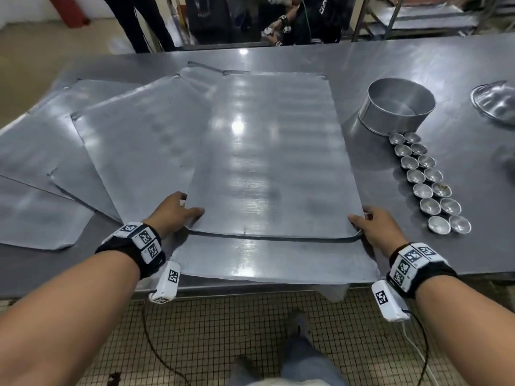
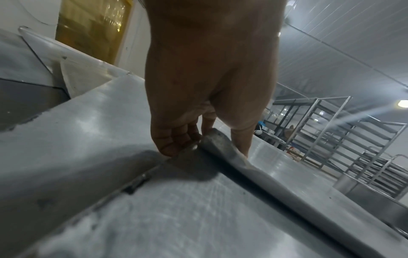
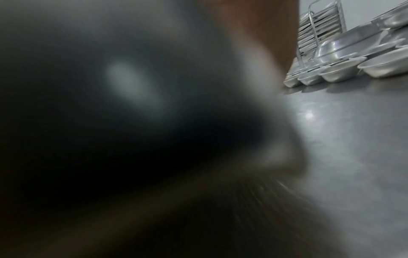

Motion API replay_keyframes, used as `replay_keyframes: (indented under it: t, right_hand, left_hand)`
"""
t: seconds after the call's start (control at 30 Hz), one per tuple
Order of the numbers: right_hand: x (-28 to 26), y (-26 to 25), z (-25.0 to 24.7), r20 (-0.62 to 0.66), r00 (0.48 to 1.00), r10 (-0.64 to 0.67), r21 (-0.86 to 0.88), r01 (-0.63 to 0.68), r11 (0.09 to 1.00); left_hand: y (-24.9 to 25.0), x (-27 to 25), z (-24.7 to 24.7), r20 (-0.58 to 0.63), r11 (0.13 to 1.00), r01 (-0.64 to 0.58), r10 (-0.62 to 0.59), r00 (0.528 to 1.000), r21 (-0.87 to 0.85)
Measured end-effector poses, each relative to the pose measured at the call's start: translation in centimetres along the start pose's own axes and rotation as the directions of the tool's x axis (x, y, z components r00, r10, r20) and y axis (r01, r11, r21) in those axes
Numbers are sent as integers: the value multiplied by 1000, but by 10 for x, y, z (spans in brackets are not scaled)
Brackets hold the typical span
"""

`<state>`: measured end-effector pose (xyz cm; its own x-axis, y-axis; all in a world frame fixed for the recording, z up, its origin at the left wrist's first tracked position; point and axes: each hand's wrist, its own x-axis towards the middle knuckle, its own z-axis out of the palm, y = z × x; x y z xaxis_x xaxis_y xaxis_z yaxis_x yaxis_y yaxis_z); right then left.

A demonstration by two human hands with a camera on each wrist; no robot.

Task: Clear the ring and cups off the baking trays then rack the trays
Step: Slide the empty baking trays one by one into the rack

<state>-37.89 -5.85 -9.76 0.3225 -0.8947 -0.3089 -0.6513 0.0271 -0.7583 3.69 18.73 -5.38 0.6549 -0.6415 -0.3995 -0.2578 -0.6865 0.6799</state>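
A flat metal baking tray (image 1: 267, 151) lies on top of another tray (image 1: 273, 257) at the table's front edge. My left hand (image 1: 178, 211) grips its near left corner, thumb on top, fingers curled under the rim (image 2: 220, 144). At the near right corner my right hand (image 1: 370, 222) holds the tray the same way. The metal ring (image 1: 398, 105) stands on the table to the right, with two rows of several small metal cups (image 1: 429, 185) in front of it. The right wrist view is mostly dark blur, with the cups (image 3: 335, 69) at its right.
Several more trays (image 1: 133, 140) overlap across the left of the steel table (image 1: 459, 207). A metal bowl (image 1: 498, 103) sits at the far right. Tray racks (image 2: 344, 137) stand beyond the table. People stand at the far side.
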Motion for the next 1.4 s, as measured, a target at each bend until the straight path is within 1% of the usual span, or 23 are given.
replay_keyframes:
  t: [0.13,0.27,0.43,0.6,0.7,0.83,0.93,1.03,1.17,1.23,1.27,1.33,1.4]
  right_hand:
    - [-13,13,-1,7,1000,-2,-2,2,1000]
    - [-49,11,4,-6,1000,-4,-25,4,1000]
    - [-87,31,9,-26,999,-29,-50,28,998]
    - [-117,40,10,-36,998,-50,-34,49,998]
    - [-125,43,7,-26,998,-49,-9,49,999]
    - [-128,52,-3,-9,998,-55,2,55,998]
    - [-130,59,-9,30,998,-58,-4,58,998]
    - [-130,67,-16,73,996,-52,-39,55,998]
    - [-132,65,-24,125,992,-17,13,16,1000]
    - [-135,60,-26,152,988,-2,-17,5,1000]
    - [-138,59,-26,166,986,-21,-74,33,997]
    - [-147,57,-25,191,977,-100,-224,142,964]
    - [-162,53,-21,244,952,-187,-301,258,918]
  left_hand:
    - [0,-23,-4,6,998,-17,16,1000,59]
    - [-11,-47,-7,12,992,-21,19,1000,121]
    - [-30,-82,-3,26,988,-44,41,999,148]
    - [-35,-117,0,1,979,-75,76,997,189]
    - [-37,-130,2,-8,972,-61,65,998,227]
    - [-35,-152,14,-22,976,-58,64,998,211]
    - [-39,-169,28,-31,986,-52,57,998,160]
    - [-46,-181,42,-47,985,-54,62,997,162]
    - [-54,-199,60,-89,996,-55,61,994,65]
    - [-61,-207,68,-67,986,-46,57,996,160]
    - [-63,-212,72,-42,970,-59,71,997,236]
    - [-65,-220,81,24,921,-129,130,991,367]
    - [-65,-226,89,101,843,-232,209,973,485]
